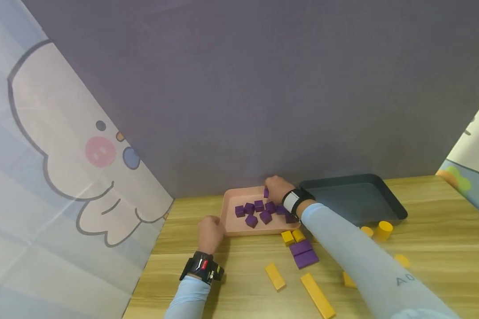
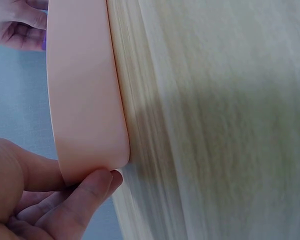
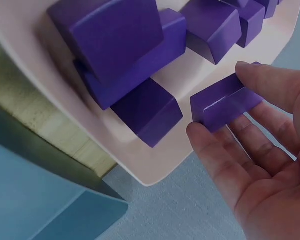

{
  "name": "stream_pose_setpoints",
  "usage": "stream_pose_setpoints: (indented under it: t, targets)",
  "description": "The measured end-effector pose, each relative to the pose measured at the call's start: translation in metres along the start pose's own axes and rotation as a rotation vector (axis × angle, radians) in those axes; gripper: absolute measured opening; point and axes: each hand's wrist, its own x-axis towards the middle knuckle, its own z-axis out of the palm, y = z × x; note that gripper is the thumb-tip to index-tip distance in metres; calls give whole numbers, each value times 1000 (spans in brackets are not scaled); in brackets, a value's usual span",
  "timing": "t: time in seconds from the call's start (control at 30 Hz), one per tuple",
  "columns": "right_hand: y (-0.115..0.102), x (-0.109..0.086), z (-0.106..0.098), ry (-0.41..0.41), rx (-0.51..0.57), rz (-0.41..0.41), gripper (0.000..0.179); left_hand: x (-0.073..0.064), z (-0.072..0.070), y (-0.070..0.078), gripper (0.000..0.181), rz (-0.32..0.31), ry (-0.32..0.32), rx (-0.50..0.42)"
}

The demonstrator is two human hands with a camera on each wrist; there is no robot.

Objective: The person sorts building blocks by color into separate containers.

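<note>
A pink tray (image 1: pixel 239 196) stands on the wooden table, with several purple blocks (image 1: pixel 265 216) lying loose in it. At the tray's left side, my left hand (image 1: pixel 210 234) pinches a corner between thumb and fingers; the left wrist view shows this grip on the tray wall (image 2: pixel 85 90) closely. Over the far right part of the tray is my right hand (image 1: pixel 278 188). Its thumb and fingertips hold a purple rectangular block (image 3: pixel 222 102) by the ends, tilted. Beside it in the right wrist view, a larger purple block (image 3: pixel 110 40) rests on another one inside the tray.
A dark tray (image 1: pixel 347 199) stands right of the pink one, against the grey backdrop (image 1: pixel 239 110). In front lie yellow cubes (image 1: pixel 288 238), two purple blocks (image 1: pixel 305 258) and yellow bars (image 1: pixel 318 296). Yellow cylinders (image 1: pixel 383 231) stand near my right forearm.
</note>
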Motion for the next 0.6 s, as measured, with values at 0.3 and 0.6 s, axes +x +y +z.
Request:
stream_pose_setpoints:
  t: [0.3, 0.6]
  targets:
    - [-1, 2, 3, -27, -63, 42, 24, 2, -1, 6, 25, -49, -43, -9]
    - [-2, 2, 2, -35, -77, 55, 23, 1, -1, 7, 26, -37, -32, -18]
